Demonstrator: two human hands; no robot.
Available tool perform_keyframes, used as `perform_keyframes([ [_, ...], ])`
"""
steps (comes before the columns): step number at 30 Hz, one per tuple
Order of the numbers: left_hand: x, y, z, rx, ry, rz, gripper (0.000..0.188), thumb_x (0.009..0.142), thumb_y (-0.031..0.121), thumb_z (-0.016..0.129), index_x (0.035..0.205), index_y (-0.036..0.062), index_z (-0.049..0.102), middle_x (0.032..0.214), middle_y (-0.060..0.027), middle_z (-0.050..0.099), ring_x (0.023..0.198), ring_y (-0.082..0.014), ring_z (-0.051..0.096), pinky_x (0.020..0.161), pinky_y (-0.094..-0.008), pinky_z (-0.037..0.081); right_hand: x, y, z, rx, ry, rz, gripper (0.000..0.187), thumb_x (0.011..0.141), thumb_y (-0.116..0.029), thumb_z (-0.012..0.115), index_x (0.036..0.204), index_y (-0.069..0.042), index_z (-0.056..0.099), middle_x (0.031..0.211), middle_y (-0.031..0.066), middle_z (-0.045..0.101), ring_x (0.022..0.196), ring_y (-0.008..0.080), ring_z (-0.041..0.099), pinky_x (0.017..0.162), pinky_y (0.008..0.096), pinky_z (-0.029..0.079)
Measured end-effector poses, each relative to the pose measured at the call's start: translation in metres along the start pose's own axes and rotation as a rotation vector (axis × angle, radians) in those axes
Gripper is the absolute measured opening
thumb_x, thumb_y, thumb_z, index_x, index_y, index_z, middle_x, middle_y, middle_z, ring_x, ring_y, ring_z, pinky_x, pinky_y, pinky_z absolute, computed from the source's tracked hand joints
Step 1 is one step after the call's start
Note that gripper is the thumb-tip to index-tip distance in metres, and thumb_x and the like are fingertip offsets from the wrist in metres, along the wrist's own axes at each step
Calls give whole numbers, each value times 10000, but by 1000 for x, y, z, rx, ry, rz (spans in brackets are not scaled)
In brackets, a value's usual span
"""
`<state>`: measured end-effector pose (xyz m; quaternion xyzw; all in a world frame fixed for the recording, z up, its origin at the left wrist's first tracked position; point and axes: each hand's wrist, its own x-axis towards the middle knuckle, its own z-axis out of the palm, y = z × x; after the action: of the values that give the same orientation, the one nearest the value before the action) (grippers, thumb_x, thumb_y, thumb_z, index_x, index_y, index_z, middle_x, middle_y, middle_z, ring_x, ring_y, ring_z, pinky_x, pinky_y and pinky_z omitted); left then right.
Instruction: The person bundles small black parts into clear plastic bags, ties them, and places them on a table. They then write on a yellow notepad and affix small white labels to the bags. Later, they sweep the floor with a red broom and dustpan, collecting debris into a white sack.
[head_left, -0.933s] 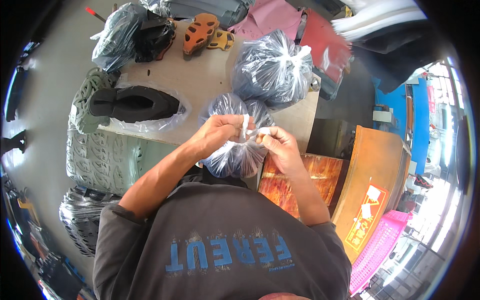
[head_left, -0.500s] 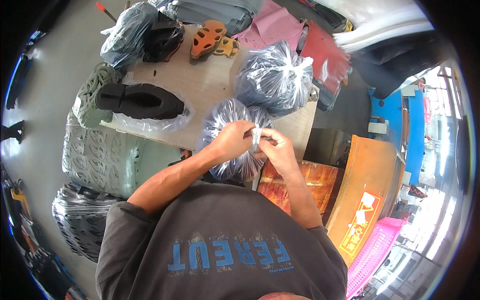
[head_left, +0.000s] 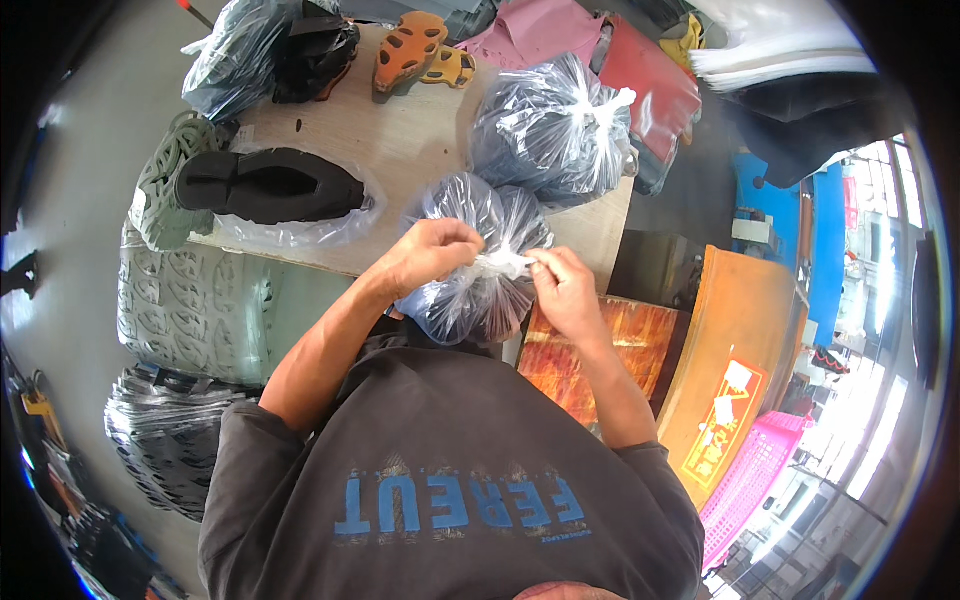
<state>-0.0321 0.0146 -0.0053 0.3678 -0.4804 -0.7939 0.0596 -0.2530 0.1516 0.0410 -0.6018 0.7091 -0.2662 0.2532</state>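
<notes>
A clear plastic bag (head_left: 452, 308) with dark contents sits at the table's near edge, against my front. Its gathered neck is twisted into a white, knot-like bunch at the top. My left hand (head_left: 435, 252) is closed in a pinch at the left side of that bunch. On the other side, my right hand (head_left: 567, 292) pinches a short plastic end between thumb and fingers. Just beyond stands a second clear bag (head_left: 545, 135) of dark pieces, its neck tied.
A stack of black sole-shaped pieces (head_left: 290, 188) lies on plastic on the table (head_left: 410, 130). Orange cut-out pieces (head_left: 410, 50) and another filled bag (head_left: 240, 60) are at the back. Grey-green cut sheets (head_left: 185, 300) hang at left; a wooden panel (head_left: 725, 350) and pink basket (head_left: 755, 480) stand right.
My hands have moved apart from the bag's neck, left hand leftward and right hand rightward. The neck now shows as a bunched white knot between them. The view has shifted slightly.
</notes>
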Motion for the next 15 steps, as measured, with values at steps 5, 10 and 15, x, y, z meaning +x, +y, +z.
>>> perform_keyframes([
  [5, 3, 2, 23, 802, 130, 664, 195, 840, 193, 770, 896, 61, 637, 861, -123, 675, 817, -333, 680, 706, -414, 543, 12, 13, -3, 92, -27, 129, 119, 973, -47, 613, 1044, 7, 691, 945, 102, 647, 837, 212, 623, 763, 322, 501],
  [10, -2, 3, -6, 914, -15, 761, 155, 839, 172, 678, 831, 61, 571, 789, -133, 652, 726, -380, 673, 634, -477, 535, 6, 26, 5, 118, -46, 131, 123, 963, -55, 623, 1045, -10, 702, 931, 137, 659, 825, 268, 652, 753, 351, 516],
  [15, -6, 3, -12, 924, 75, 594, 260, 824, 237, 769, 893, 51, 601, 765, -132, 683, 718, -351, 692, 649, -441, 534, 4, 35, 8, 175, -59, 151, 142, 965, -114, 651, 1017, 14, 683, 890, 104, 640, 795, 223, 630, 725, 336, 502],
])
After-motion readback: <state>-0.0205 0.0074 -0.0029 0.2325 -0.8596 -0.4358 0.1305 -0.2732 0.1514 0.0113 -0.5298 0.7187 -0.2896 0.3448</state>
